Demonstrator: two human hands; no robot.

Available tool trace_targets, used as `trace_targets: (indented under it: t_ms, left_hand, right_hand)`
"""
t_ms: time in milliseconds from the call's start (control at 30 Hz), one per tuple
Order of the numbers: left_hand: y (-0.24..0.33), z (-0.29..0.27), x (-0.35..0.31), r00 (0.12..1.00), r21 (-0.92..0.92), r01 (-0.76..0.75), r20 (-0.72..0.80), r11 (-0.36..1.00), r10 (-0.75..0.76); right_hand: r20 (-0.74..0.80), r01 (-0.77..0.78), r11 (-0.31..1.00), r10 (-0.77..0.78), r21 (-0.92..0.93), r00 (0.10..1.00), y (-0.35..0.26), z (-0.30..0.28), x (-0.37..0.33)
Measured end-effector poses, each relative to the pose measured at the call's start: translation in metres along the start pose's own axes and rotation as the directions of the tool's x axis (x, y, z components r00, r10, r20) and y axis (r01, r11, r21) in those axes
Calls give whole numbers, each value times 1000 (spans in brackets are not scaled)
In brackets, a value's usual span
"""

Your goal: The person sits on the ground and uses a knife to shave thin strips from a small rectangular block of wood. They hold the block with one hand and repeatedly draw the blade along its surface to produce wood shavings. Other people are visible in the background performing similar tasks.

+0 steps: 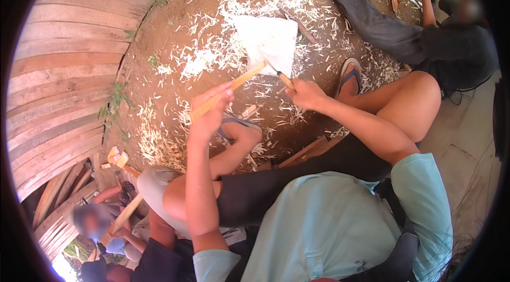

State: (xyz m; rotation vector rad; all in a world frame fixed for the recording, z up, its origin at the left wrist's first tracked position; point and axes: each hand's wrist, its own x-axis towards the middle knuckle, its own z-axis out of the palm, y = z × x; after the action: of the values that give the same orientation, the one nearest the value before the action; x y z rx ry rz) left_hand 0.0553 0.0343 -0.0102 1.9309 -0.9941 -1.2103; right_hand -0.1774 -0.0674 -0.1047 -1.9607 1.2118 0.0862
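In the head view, the left hand (209, 106) is closed around a long, pale wooden piece (243, 78), which slants from near left to far right, its far end over a white sheet (276, 31) on the ground. The right hand (307, 95) is wrapped firmly around the handle of a knife (285, 78), whose thin blade points toward that far end; glare over the sheet makes it hard to tell whether steel and wood touch. The carving looks well under way: the piece is already slim and fairly smooth-sided, tapering toward its far end. Pale shavings (204, 61) lie thickly left of the sheet and beyond it, though how many came from this piece cannot be told. What is left seems to be finer trimming, probably around the far end.
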Motion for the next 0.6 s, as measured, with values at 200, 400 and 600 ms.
trace_targets:
  t_ms: [200,400,600]
  left_hand:
    - [-14,6,-14,997,94,-77,-12,993,78]
    - [6,15,-8,1000,114,-20,13,993,18]
    - [-7,-20,-5,987,-241,93,-106,966,-122]
  right_hand:
    - [-500,455,808,-238,374,833,-58,-92,-14]
    - [141,47,979,-19,-196,990,30,-3,8]
    - [9,161,984,-162,71,987,-13,-46,5]
